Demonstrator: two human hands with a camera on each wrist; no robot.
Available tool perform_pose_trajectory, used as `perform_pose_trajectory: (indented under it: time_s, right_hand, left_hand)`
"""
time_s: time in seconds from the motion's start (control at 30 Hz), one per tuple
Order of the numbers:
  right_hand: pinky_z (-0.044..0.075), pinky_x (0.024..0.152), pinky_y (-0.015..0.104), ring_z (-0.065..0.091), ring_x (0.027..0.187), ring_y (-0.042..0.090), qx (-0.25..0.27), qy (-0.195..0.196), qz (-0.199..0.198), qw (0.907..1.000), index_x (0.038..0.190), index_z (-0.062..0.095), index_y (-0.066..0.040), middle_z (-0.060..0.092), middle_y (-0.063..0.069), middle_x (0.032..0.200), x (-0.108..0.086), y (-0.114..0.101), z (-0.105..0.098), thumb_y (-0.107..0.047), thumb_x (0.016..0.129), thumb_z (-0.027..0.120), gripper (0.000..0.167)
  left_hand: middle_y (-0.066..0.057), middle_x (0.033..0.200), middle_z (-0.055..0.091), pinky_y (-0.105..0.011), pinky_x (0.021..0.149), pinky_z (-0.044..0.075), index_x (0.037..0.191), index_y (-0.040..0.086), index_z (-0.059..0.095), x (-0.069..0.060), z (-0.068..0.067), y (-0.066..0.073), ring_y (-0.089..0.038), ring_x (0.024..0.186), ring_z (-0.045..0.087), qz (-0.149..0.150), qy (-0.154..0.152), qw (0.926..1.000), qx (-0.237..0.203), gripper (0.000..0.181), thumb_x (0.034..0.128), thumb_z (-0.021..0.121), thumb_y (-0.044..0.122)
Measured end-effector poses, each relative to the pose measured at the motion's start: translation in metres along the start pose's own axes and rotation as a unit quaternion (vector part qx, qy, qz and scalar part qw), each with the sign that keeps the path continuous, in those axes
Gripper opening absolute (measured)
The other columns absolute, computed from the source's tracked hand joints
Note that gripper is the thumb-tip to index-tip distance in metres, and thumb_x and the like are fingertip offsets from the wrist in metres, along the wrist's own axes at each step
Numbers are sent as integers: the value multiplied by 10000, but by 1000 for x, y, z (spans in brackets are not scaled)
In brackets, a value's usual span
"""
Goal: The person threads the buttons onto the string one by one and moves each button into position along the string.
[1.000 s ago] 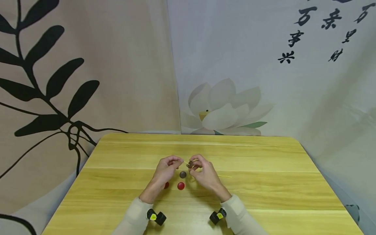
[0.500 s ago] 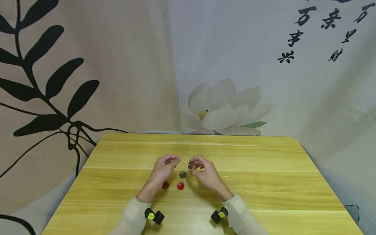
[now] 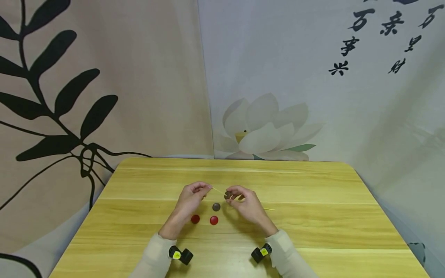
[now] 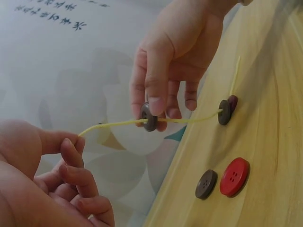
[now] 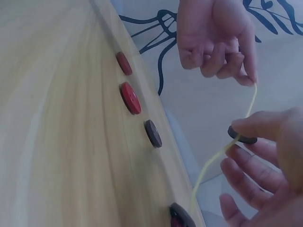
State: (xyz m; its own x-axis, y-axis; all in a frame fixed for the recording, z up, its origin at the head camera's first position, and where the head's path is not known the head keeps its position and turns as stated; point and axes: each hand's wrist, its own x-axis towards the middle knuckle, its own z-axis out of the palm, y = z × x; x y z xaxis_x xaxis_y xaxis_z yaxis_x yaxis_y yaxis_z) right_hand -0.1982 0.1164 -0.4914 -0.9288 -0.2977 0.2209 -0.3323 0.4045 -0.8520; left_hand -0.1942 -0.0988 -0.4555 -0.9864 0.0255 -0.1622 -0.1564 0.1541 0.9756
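Between thumb and finger, the left hand [image 3: 190, 199] pinches the end of a yellow string [image 4: 111, 124]. The right hand [image 3: 248, 204] pinches a dark brown button [image 4: 148, 117] by its edge, and the string passes through it. Farther along the string, in the left wrist view, another dark button [image 4: 224, 112] lies against a dark red one [image 4: 233, 102]. The right wrist view shows the string [image 5: 208, 163] running down from the held button [image 5: 242, 135] to that pair [image 5: 182, 215].
On the wooden table [image 3: 313, 224], a loose brown button [image 3: 216, 207] lies behind a red button [image 3: 214, 220], with a second red button [image 3: 195, 219] to the left. The string's tail [image 3: 269, 209] lies right of the right hand. A printed curtain [image 3: 156, 77] hangs behind.
The left hand has moved left and slightly away with the string end, and the right hand a little right. More string now shows between them, and the left red button is uncovered.
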Motion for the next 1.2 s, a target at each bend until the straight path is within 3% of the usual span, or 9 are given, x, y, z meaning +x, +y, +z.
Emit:
perform_pose_trajectory:
  time_s: [0.27, 0.47, 0.73, 1.0, 1.2]
  right_hand:
    - [489, 804, 359, 655, 915, 172, 53, -45, 25, 10000, 1159, 690, -69, 723, -16, 977, 0, 6, -2, -127, 875, 753, 297]
    - [492, 837, 385, 642, 992, 208, 35, -115, 100, 9999, 1166, 690, -70, 712, -15, 1023, 0, 8, -4, -108, 866, 756, 309]
    - [495, 855, 369, 630, 1013, 165, 33, -278, 213, 9994, 1179, 685, -81, 707, -49, 1051, 0, 13, -5, -92, 873, 742, 312]
    - [515, 905, 461, 623, 1098, 262, -77, -377, 63, 9992, 1186, 677, -66, 698, 18, 1133, -2, 22, -6, -115, 893, 731, 302]
    - [475, 981, 511, 593, 1182, 296, 90, -507, 274, 9983, 1182, 679, -74, 678, 42, 1182, -4, 24, -9, -112, 893, 730, 296]
  left_hand:
    - [-7, 862, 576, -300, 710, 437, 1110, 27, 679, 1, -4, 1, -279, 887, 527, -28, -87, 9998, -151, 239, 983, 615, 220]
    - [-6, 852, 571, -272, 673, 418, 1110, 22, 679, 0, -6, 4, -200, 816, 513, -11, -77, 9998, -177, 237, 986, 611, 212]
    - [-6, 857, 568, -260, 657, 409, 1096, 38, 688, 0, -8, 5, -168, 784, 501, 22, -60, 9998, -198, 223, 983, 621, 218]
    - [-13, 874, 574, -229, 661, 419, 1093, 42, 683, -1, -9, 5, -171, 804, 508, 4, -71, 9996, -258, 205, 987, 611, 201]
    - [-4, 866, 573, -233, 656, 416, 1126, 9, 672, -1, -9, 4, -166, 800, 503, 5, -97, 9996, -253, 257, 985, 619, 217]
